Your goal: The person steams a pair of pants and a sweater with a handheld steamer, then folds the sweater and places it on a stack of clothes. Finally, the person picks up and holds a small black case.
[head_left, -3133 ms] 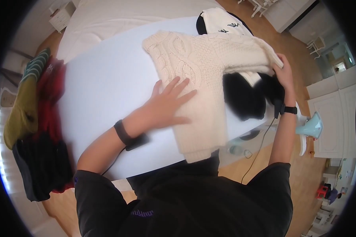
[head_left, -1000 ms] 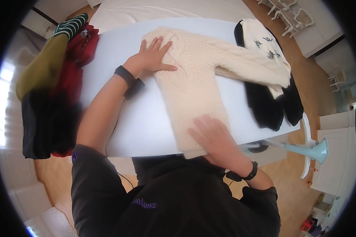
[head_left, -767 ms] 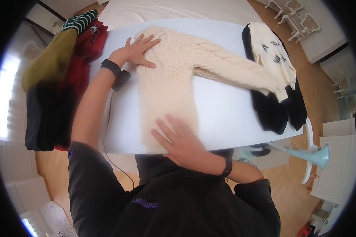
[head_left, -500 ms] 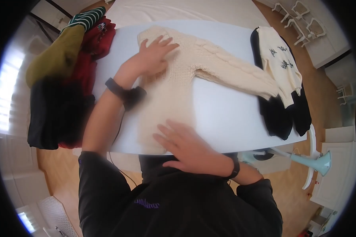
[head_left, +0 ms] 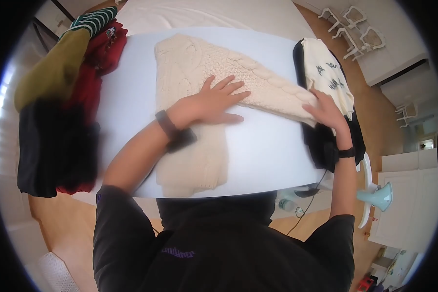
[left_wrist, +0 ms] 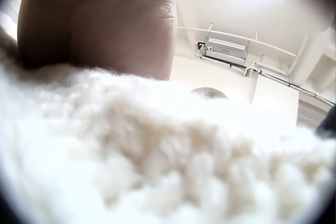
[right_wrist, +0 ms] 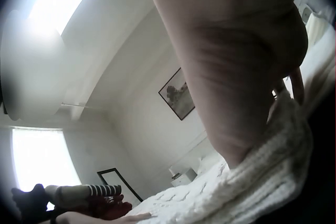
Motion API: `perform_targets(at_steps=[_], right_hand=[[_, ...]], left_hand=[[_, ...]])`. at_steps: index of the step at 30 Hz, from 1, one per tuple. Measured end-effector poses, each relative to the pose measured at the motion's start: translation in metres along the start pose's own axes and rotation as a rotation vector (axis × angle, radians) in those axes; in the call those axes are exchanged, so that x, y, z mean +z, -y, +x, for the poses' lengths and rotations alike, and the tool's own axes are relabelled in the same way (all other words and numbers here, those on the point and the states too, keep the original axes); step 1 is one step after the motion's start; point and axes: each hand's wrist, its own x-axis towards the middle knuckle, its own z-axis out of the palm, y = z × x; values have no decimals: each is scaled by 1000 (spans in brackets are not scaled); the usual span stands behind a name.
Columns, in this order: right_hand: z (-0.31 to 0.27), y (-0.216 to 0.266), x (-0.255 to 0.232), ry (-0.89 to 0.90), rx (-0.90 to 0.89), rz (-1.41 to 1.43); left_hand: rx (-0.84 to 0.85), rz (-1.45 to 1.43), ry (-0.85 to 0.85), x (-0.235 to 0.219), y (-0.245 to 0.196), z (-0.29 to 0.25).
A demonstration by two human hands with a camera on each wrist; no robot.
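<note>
A cream cable-knit sweater (head_left: 177, 63), folded lengthwise, lies on the white board (head_left: 263, 155) with its sleeve (head_left: 267, 80) reaching out to the right. My left hand (head_left: 216, 103) rests spread on the knit near the underarm. At the sleeve's far end, my right hand (head_left: 328, 113) pinches the cuff. In the right wrist view the knit cuff (right_wrist: 278, 155) rises towards the fingers, partly hidden behind the hand (right_wrist: 226, 71). The left wrist view shows blurred, fluffy knit (left_wrist: 205, 155) close under my hand (left_wrist: 100, 29).
Folded black clothing with a lettered cream garment (head_left: 328, 73) on top lies at the right end. Olive (head_left: 51, 82), red (head_left: 107, 53) and black (head_left: 53, 151) clothes are piled at the left. A pale blue steamer-like head (head_left: 378, 196) sits beyond the board's right edge.
My right hand has left the sweater's lower body and moved right to the sleeve's cuff. The left hand has slid down and right from the upper part to the underarm.
</note>
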Motion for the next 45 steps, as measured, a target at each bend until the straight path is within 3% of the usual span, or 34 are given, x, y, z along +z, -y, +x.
perform_targets(at_steps=[2,4,8,10,12,14,16,17,19,27,36,40,42,45], right_hand=[[9,-19,4,-77,-46,-83],[11,-15,2,74,-11,173],[10,-1,-2,65,55,92],[7,10,-2,155,68,177],[5,6,4,134,16,214],[7,-3,1,74,112,472],[8,-16,-8,93,107,498],[9,-25,-12,135,153,681],[10,-31,-13,178,189,891],[4,-22,6,139,179,759],[9,-19,-6,74,301,910],[14,6,-31,-97,193,1048],[16,47,-46,-313,-1,1089],[22,109,-65,-418,-229,992]], left_hand=[[1,-39,4,0,3,-2],[19,-75,-3,2,5,-1],[46,-100,-13,1,9,0],[39,-161,21,-3,11,-1],[28,-241,28,-4,16,3],[18,-317,36,-7,23,4],[29,-375,60,-11,25,4],[28,-373,58,-13,22,2],[32,-215,59,-14,14,-2],[33,-346,-15,-12,22,2],[-31,-550,-172,-20,27,1],[-67,-665,-259,-25,35,7],[-123,-737,-249,-20,39,11],[-238,-933,-220,-25,43,16]])
